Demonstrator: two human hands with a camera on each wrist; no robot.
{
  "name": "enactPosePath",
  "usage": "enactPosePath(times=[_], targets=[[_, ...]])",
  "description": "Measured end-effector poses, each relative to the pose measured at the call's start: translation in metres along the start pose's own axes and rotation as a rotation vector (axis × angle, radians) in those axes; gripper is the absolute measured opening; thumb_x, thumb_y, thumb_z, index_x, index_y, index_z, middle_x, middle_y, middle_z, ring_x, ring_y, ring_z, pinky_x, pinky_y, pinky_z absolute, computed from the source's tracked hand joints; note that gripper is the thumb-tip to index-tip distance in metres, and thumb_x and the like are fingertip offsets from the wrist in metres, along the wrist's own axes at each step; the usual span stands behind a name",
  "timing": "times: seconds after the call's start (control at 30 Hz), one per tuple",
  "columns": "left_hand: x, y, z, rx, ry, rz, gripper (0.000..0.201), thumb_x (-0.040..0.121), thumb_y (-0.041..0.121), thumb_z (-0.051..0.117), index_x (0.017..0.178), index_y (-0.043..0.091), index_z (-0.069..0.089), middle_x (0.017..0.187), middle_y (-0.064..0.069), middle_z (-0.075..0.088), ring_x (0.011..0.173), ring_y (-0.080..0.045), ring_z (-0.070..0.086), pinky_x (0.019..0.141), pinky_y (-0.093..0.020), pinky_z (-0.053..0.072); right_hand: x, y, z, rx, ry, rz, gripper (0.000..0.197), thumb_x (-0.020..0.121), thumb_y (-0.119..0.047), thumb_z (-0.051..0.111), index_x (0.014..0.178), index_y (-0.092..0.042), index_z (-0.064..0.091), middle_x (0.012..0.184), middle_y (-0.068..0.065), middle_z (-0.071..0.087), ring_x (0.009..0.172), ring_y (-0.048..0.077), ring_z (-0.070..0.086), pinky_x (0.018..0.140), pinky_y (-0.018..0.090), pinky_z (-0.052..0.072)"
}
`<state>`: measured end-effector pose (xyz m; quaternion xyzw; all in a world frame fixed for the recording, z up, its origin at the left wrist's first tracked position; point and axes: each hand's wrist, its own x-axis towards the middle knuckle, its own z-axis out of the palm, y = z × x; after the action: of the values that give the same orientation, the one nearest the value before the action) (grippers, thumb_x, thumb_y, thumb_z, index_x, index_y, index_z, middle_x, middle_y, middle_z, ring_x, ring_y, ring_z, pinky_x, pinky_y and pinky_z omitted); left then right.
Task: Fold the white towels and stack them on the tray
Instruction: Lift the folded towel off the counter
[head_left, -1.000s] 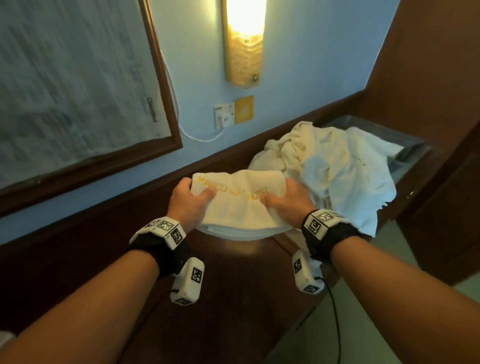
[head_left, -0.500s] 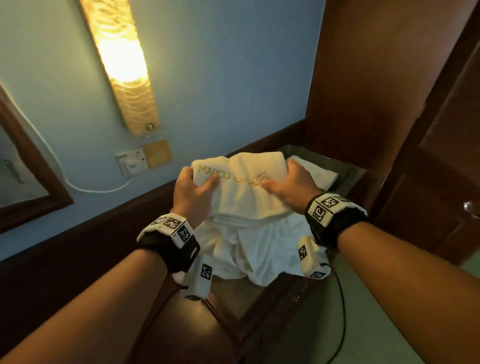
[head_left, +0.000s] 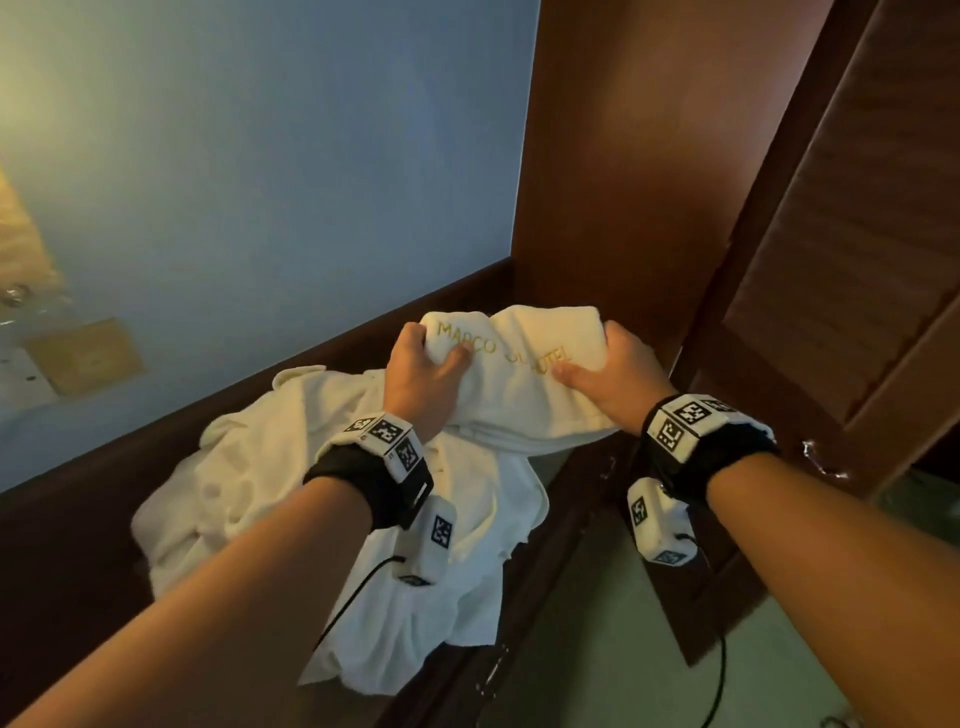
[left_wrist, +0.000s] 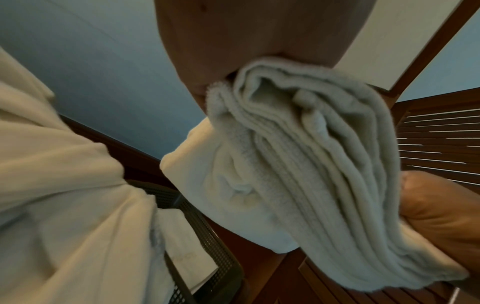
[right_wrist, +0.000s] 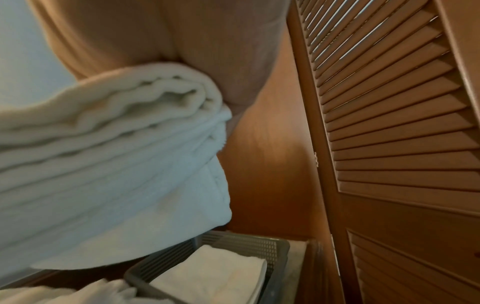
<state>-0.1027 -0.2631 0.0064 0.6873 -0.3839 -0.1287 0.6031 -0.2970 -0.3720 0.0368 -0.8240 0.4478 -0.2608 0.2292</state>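
Folded towel carried over the tray, one hand at each end.

Head view: the left hand (head_left: 426, 374) and right hand (head_left: 613, 376) each clamp an end of one folded towel (head_left: 519, 384), likely so the layers stay square; it hangs above the loose pile (head_left: 291, 483) on the bench (head_left: 67, 561).
Left wrist view: the grey mesh tray (left_wrist: 207, 232) lies below, one folded towel inside.
Right wrist view: the same tray (right_wrist: 246, 244) sits beside a slatted door (right_wrist: 389, 115).
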Motion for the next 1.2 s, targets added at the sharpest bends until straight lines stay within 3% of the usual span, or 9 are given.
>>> enactPosePath(times=[0.13, 0.3, 0.47, 0.57, 0.67, 0.77, 0.97, 1.03, 1.2], targets=[[0.051, -0.004, 0.039, -0.004, -0.027, -0.02, 0.026, 0.094, 0.027, 0.068, 0.105, 0.012, 0.05, 0.094, 0.004, 0.054, 0.077, -0.007, 0.051, 0.056, -0.013, 0.039, 0.06, 0.021, -0.003, -0.091, 0.009, 0.026, 0.046, 0.085, -0.041, 0.074, 0.114, -0.013, 0.052, 0.108, 0.001, 0.06, 0.094, 0.018, 0.054, 0.077, 0.033, 0.043], [0.118, -0.011, 0.079, -0.022, -0.082, -0.083, 0.038, 0.097, 0.025, 0.064, 0.126, 0.005, 0.049, 0.11, -0.001, 0.056, 0.098, -0.018, 0.056, 0.08, -0.028, 0.045, 0.143, 0.043, 0.008, -0.155, 0.03, 0.055, 0.047, 0.084, -0.041, 0.075, 0.113, -0.012, 0.051, 0.112, 0.009, 0.062, 0.103, 0.03, 0.059, 0.081, 0.039, 0.048], [0.168, -0.027, 0.105, 0.017, -0.209, -0.181, 0.049, 0.094, 0.02, 0.067, 0.136, 0.01, 0.042, 0.115, 0.002, 0.053, 0.101, -0.015, 0.054, 0.066, -0.018, 0.042, 0.208, 0.065, 0.021, -0.177, 0.004, 0.078, 0.046, 0.084, -0.038, 0.074, 0.112, -0.012, 0.049, 0.114, 0.012, 0.061, 0.104, 0.033, 0.06, 0.085, 0.048, 0.051], [0.185, -0.038, 0.123, -0.001, -0.222, -0.243, 0.056, 0.092, 0.016, 0.069, 0.139, 0.012, 0.039, 0.121, 0.001, 0.051, 0.104, -0.016, 0.052, 0.074, -0.023, 0.046, 0.243, 0.076, 0.028, -0.226, -0.051, 0.086, 0.046, 0.087, -0.037, 0.072, 0.118, -0.012, 0.048, 0.117, 0.012, 0.06, 0.108, 0.033, 0.059, 0.08, 0.038, 0.046], [0.2, -0.052, 0.143, -0.007, -0.185, -0.272, 0.056, 0.091, 0.015, 0.07, 0.139, 0.013, 0.04, 0.124, 0.001, 0.053, 0.106, -0.015, 0.053, 0.079, -0.027, 0.047, 0.272, 0.086, 0.038, -0.269, -0.106, 0.057, 0.048, 0.09, -0.037, 0.069, 0.124, -0.012, 0.047, 0.12, 0.011, 0.058, 0.111, 0.033, 0.057, 0.077, 0.035, 0.041], [0.217, -0.068, 0.163, 0.005, -0.136, -0.295, 0.044, 0.091, 0.015, 0.07, 0.126, 0.017, 0.044, 0.121, -0.001, 0.055, 0.104, -0.017, 0.056, 0.074, -0.024, 0.047, 0.311, 0.106, 0.052, -0.263, -0.163, -0.001, 0.046, 0.09, -0.037, 0.069, 0.123, -0.014, 0.047, 0.12, 0.009, 0.059, 0.108, 0.03, 0.059, 0.077, 0.036, 0.046], [0.259, -0.099, 0.225, 0.016, 0.09, -0.359, 0.034, 0.091, 0.009, 0.066, 0.119, 0.018, 0.048, 0.116, -0.002, 0.062, 0.1, -0.019, 0.062, 0.071, -0.023, 0.052, 0.408, 0.153, 0.089, -0.19, -0.301, -0.087, 0.044, 0.088, -0.038, 0.069, 0.119, -0.016, 0.046, 0.118, 0.01, 0.06, 0.106, 0.03, 0.061, 0.086, 0.051, 0.054], [0.262, -0.105, 0.232, 0.009, 0.152, -0.373, 0.032, 0.092, 0.006, 0.065, 0.119, 0.015, 0.049, 0.116, -0.004, 0.063, 0.103, -0.023, 0.064, 0.08, -0.031, 0.057, 0.422, 0.162, 0.103, -0.163, -0.34, -0.109, 0.043, 0.088, -0.038, 0.069, 0.116, -0.015, 0.046, 0.117, 0.01, 0.06, 0.104, 0.032, 0.061, 0.085, 0.052, 0.054], [0.286, -0.133, 0.272, 0.004, 0.366, -0.437, 0.035, 0.091, 0.005, 0.061, 0.125, 0.012, 0.052, 0.115, -0.003, 0.063, 0.103, -0.02, 0.063, 0.085, -0.032, 0.052, 0.485, 0.191, 0.15, 0.013, -0.465, -0.208, 0.041, 0.089, -0.032, 0.071, 0.115, -0.012, 0.047, 0.107, 0.003, 0.055, 0.095, 0.024, 0.056, 0.08, 0.038, 0.047]])
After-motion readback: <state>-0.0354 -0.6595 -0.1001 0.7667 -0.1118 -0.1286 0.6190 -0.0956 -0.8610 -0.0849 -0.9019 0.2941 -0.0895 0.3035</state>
